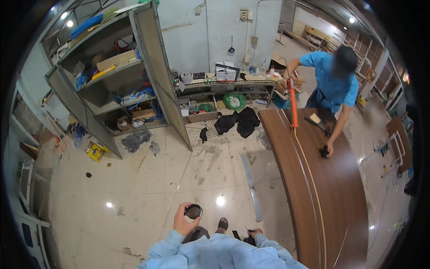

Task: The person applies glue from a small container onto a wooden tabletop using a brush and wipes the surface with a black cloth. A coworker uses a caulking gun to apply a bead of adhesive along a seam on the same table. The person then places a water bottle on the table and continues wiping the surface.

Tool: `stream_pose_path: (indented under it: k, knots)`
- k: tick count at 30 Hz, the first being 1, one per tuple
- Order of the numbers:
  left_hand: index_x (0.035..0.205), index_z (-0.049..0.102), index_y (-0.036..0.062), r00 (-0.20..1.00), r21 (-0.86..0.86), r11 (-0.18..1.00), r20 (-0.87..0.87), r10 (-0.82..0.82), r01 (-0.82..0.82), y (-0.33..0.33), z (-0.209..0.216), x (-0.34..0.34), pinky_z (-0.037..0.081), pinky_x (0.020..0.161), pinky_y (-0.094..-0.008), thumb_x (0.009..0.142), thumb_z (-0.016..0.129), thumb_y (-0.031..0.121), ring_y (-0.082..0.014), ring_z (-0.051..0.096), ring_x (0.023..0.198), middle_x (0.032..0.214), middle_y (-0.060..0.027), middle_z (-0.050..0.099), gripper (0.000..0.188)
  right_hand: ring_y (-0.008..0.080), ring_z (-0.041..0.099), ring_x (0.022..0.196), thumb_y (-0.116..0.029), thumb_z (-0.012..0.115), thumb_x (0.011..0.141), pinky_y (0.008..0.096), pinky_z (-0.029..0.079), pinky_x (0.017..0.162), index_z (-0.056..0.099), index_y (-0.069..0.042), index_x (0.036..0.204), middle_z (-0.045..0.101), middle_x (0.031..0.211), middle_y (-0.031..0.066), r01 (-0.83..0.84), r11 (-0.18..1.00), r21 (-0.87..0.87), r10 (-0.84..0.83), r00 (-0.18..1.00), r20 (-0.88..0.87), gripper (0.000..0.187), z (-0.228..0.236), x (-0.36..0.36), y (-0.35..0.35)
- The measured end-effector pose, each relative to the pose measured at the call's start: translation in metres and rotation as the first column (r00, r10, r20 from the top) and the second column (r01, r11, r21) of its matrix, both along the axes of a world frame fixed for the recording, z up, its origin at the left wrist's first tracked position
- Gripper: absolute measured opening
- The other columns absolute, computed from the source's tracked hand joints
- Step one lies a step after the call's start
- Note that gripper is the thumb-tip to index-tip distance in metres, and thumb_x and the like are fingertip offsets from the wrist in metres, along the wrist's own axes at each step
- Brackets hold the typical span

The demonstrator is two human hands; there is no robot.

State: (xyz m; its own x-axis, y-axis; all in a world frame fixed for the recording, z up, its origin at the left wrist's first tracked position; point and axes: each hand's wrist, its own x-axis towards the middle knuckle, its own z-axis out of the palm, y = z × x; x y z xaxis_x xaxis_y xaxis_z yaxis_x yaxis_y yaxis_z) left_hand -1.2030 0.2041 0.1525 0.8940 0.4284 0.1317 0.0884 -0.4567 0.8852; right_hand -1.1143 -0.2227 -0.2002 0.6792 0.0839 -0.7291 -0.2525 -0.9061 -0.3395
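Observation:
In my left hand is a small round container with a dark rim, gripped by its side between thumb and fingers. Its inside looks dark brown; I cannot tell what it holds. Low by my right side, my right hand is closed, and a thin dark tip juts from the fingers. What that is cannot be made out. To my right lies a long brown wood-grain panel with a pale strip running along it. At its far end a co-worker in blue holds an orange caulking gun and presses a black cloth on the panel.
A hammer-like tool lies on the panel. A metal bar rests on the floor beside it. Black plastic bags lie ahead, before a cluttered workbench. An open metal cabinet and a yellow can are at left.

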Motion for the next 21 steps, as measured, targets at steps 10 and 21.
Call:
stream_pose_path:
  k: [10, 21]
  knots:
    - [0.131, 0.057, 0.0028, 0.989, -0.016, 0.999, 0.145, -0.026, 0.029, 0.111, -0.026, 0.311, 0.055, 0.094, -0.0369, 0.074, 0.086, 0.010, -0.0263, 0.068, 0.110, 0.120, -0.0141, 0.065, 0.064, 0.0187, 0.072, 0.079, -0.021, 0.083, 0.087, 0.0335, 0.057, 0.075, 0.079, -0.002, 0.101, 0.078, 0.087, 0.0105, 0.264, 0.742, 0.617, -0.329, 0.944, -0.008, 0.025, 0.111, 0.398, 0.249]
    - [0.130, 0.056, 0.0050, 0.984, -0.097, 0.989, 0.153, -0.093, 0.109, 0.228, -0.026, 0.647, 0.056, 0.090, -0.0364, 0.075, 0.087, 0.008, -0.0259, 0.069, 0.104, 0.116, -0.0140, 0.065, 0.064, 0.0155, 0.072, 0.081, -0.009, 0.077, 0.094, 0.0296, 0.058, 0.074, 0.076, 0.002, 0.111, 0.077, 0.094, 0.0065, 0.580, 0.393, 0.714, -0.621, 0.740, -0.258, 0.020, 0.207, 0.654, 0.426]
